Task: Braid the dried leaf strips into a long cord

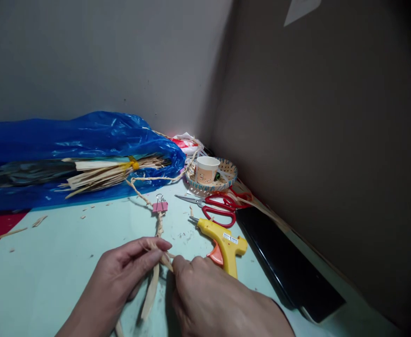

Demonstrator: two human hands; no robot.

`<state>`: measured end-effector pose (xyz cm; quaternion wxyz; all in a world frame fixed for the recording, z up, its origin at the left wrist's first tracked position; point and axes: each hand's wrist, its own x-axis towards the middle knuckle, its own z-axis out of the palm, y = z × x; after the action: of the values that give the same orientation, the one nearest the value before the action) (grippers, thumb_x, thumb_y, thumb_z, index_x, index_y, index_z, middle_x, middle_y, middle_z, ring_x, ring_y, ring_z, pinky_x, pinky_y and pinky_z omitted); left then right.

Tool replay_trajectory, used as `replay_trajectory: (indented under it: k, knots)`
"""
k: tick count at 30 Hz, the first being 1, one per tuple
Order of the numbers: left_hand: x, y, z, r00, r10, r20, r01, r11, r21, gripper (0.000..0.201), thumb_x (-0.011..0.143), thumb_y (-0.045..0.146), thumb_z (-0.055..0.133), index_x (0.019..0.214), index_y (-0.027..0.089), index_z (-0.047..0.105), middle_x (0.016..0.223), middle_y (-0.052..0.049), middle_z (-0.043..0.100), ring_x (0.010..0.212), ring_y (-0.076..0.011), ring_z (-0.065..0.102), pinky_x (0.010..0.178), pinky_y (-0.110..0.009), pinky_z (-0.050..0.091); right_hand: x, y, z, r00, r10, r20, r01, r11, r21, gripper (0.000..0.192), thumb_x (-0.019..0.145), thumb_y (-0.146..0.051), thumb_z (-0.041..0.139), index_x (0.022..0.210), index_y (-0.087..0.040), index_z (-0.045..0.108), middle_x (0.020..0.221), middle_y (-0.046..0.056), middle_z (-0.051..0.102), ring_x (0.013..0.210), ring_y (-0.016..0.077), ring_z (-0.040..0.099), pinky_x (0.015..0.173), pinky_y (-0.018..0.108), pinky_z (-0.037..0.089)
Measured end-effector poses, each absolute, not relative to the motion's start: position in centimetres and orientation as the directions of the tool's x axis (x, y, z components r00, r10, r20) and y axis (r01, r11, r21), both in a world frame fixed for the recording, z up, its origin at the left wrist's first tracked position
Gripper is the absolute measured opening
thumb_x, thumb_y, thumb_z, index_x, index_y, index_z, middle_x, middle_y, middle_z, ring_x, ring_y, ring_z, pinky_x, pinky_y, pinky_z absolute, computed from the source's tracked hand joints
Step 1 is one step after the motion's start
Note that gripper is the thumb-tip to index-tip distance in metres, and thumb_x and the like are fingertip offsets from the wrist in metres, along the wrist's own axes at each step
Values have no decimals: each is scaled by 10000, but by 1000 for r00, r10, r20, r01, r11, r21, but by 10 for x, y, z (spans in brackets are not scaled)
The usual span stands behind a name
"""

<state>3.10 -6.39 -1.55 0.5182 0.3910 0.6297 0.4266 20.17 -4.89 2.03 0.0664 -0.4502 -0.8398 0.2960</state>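
We see both hands pinched on the straw braid: left hand with fingertips closed over its near end, right hand gripping the loose strands there. The braid runs away over the pale table to a pink binder clip (clamped on it). Just right lies a yellow glue gun; beyond, red scissors. Far left, a blue plastic bag.
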Motion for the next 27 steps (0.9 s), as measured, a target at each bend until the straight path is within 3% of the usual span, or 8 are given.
replay_trajectory:
  k: [4,8,10,14,17,19,21,27]
  knots:
    - [28,-58,-21,-225,937,-266,107,295,949,339,633,504,726,749,189,775,770,-48,760,729,-214,643,624,-263,475,199,-53,29,-583,794,-173,758,456,-465,148,787,-230,511,806,-222,657,603,30,554,440,127,409,392,229,268]
    - [30,-56,-16,-197,952,-234,88,255,963,256,655,443,713,724,207,786,746,-31,769,734,-203,644,671,-262,473,200,-46,52,-632,734,-249,768,547,-334,299,899,-372,442,769,-200,650,561,6,451,428,101,239,407,239,167]
    - [31,-56,-14,-204,957,-208,63,225,972,212,637,405,729,689,207,783,748,-27,771,785,-215,653,727,-270,474,202,-39,57,-641,743,-193,756,568,-326,352,932,-400,410,740,-190,616,558,-6,431,447,98,218,431,250,154]
    - [33,-55,-13,-195,959,-205,-40,201,979,177,620,346,757,692,185,769,716,-19,753,789,-202,657,733,-260,474,202,-28,48,-681,732,9,639,601,-481,248,927,-288,477,715,-184,555,594,-21,499,515,95,321,502,240,225]
    - [34,-56,-16,-196,954,-226,-147,199,969,358,603,344,783,900,152,734,598,32,664,574,-121,588,531,-202,425,196,-28,35,-653,755,56,594,556,-581,196,931,-257,487,775,-189,585,684,-12,590,594,101,435,554,227,270]
    - [34,-57,-18,-184,957,-223,-155,196,968,534,627,389,772,1086,145,648,512,98,543,393,-49,410,391,-163,274,192,-29,29,-615,788,45,615,514,-597,200,936,-269,486,798,-189,605,707,-5,610,618,109,466,566,228,283]
    - [34,-57,-20,-160,967,-201,-122,182,976,610,675,430,735,1186,157,544,497,134,478,335,-16,267,353,-148,161,190,-29,27,-594,803,42,629,497,-598,190,931,-280,505,803,-186,610,715,-4,616,628,116,480,579,230,298]
    - [34,-54,-24,-134,971,-197,-106,184,977,508,708,414,692,1100,201,451,535,122,546,326,-13,255,332,-129,149,193,-28,24,-567,823,18,658,466,-592,166,914,-321,548,966,-176,608,904,53,646,809,173,557,667,258,348]
